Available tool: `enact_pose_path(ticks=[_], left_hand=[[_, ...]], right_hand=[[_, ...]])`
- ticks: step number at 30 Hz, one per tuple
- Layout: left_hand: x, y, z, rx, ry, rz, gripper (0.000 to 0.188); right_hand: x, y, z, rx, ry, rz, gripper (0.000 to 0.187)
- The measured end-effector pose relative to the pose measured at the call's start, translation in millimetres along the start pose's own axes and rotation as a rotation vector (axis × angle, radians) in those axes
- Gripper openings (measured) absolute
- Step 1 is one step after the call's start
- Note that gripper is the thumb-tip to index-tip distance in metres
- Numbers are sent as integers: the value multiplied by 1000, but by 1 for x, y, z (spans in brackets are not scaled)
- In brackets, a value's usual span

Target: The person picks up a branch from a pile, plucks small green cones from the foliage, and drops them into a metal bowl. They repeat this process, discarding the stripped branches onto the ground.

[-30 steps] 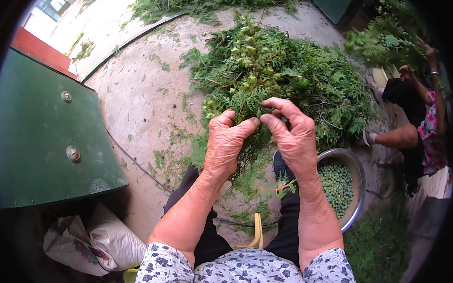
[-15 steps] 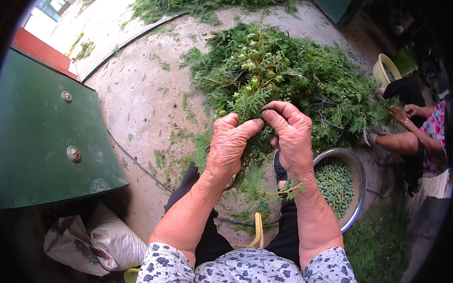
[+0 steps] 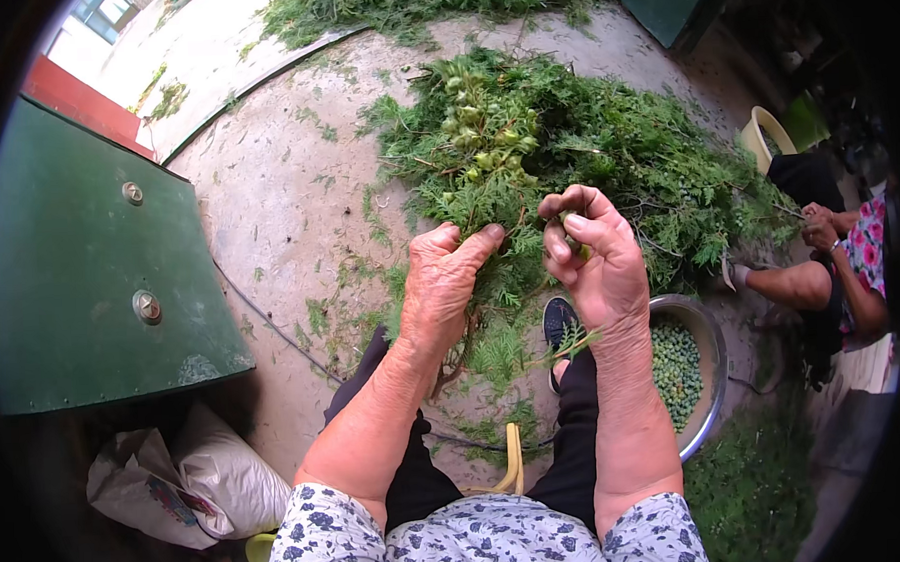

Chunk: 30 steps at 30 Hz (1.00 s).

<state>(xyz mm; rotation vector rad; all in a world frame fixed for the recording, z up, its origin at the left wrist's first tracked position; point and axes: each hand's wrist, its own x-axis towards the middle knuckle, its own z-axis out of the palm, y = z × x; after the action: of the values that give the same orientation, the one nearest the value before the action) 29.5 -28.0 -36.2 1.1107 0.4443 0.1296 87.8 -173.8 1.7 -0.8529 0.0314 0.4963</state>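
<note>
The branch (image 3: 491,166), hung with pale green cones (image 3: 464,117), is being gripped by the left hand (image 3: 435,281) in front of the pile (image 3: 644,170), while a small greenish thing (image 3: 569,219), probably a cone, is being pinched in the curled fingers of the right hand (image 3: 603,251), just beside the branch. By the look of it, cones are being plucked from the branch one by one, and many are yet being borne on it. For the next move, a release over the bowl (image 3: 713,371) beside the right forearm (image 3: 633,403) seems to be called for, with the branch being steadied by the left hand
</note>
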Motion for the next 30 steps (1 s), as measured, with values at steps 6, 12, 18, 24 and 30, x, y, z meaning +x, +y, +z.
enact_pose_path(ticks=[6,12,18,24,30], left_hand=[[-7,6,9,13,-65,42,10],[-13,11,12,368,-105,152,8],[-14,10,14,296,-173,151,15],[-11,15,8,-79,-184,-110,19],[-5,16,-1,-149,-179,-133,21]], right_hand=[[0,15,0,-685,60,-215,18],[3,22,1,-1124,-37,-654,25],[-1,17,4,-1041,-7,-494,15],[0,8,-5,-334,-17,2,9],[5,5,-4,-46,-18,-34,12]])
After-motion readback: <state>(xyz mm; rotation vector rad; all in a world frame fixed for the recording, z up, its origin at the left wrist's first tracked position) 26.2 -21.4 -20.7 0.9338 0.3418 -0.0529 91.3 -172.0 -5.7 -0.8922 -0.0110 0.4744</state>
